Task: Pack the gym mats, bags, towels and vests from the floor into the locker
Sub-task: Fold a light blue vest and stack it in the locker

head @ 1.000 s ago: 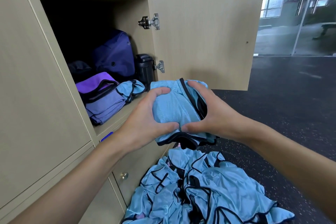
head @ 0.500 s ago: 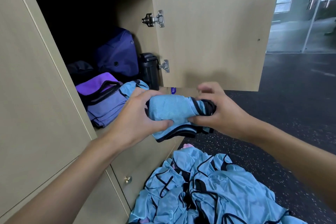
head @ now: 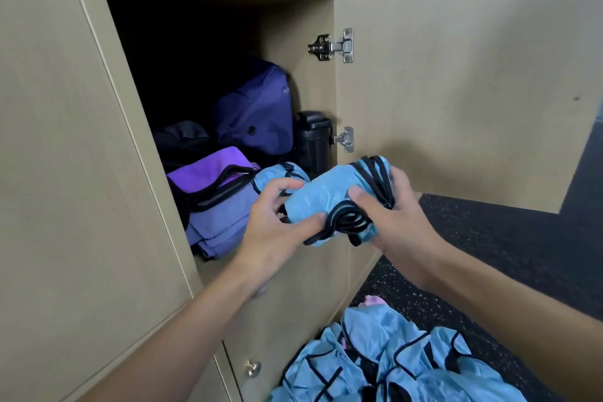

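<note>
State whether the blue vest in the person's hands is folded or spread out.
Folded. The vest is a compact bundle, black trim bunched, held between the left hand and right hand.

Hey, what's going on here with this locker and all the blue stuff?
A person is packing gym gear into an open locker. The left hand and right hand both grip a rolled-up blue vest, held just in front of the opening. Inside already sit a purple bag, a dark blue bag, a black container and another blue vest. A pile of blue vests lies on the floor below, not yet packed.
</note>
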Motion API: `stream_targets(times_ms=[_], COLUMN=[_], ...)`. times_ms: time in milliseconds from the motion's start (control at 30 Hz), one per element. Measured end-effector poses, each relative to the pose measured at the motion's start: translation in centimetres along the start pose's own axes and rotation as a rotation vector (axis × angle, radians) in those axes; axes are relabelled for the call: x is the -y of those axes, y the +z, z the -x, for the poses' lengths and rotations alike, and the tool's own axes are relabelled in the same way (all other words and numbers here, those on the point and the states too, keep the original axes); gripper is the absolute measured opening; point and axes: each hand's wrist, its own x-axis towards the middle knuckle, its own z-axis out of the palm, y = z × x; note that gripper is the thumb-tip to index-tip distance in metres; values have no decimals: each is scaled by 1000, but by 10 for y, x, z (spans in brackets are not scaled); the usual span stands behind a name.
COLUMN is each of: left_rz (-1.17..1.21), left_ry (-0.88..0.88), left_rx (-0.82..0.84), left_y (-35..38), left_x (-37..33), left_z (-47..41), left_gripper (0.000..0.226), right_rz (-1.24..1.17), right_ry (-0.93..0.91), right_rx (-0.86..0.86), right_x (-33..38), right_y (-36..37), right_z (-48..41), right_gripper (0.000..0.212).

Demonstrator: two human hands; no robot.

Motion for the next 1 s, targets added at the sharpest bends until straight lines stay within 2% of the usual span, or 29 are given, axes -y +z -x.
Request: stream_targets(times_ms=[100, 167, 300, 433, 533, 600, 667, 767, 867, 1000], left_rz=[-65, -159, -416, -664, -1004, -1272, -1408, -1409, -1482, -1585], left_ry=[53, 100, 218, 311, 422, 437, 348, 113, 81, 131], left_rx=[-100, -135, -205, -285, -439, -527, -503, -391, -350, -354], left_y=[-3, -9, -27, -40, -48, -54, -59, -63, -63, -66], left_x=[6, 10, 20, 19, 15, 16, 19, 32, 47, 57], left_z=[-24, -40, -67, -89, -100, -108, -113, -116, -112, -107], left_gripper=[43, 43, 40, 38, 38, 47, 54, 55, 66, 64], right_rz=[13, -2, -50, -152, -141, -96, -24, 231, 542, 831], right_ry=[-32, -28, -29, 32, 59, 65, 75, -16, -98, -283], right_rx=[56, 30, -4, 74, 92, 109, 100, -41, -125, -131], right_x=[-14, -23, -37, -46, -51, -54, -58, -68, -75, -81], right_y=[19, 29, 48, 66, 75, 79, 84, 89, 86, 85], right_z=[-26, -48, -90, -125, -146, -159, -170, -184, -193, -196], right_gripper=[56, 60, 54, 44, 35, 30, 27, 23, 41, 38])
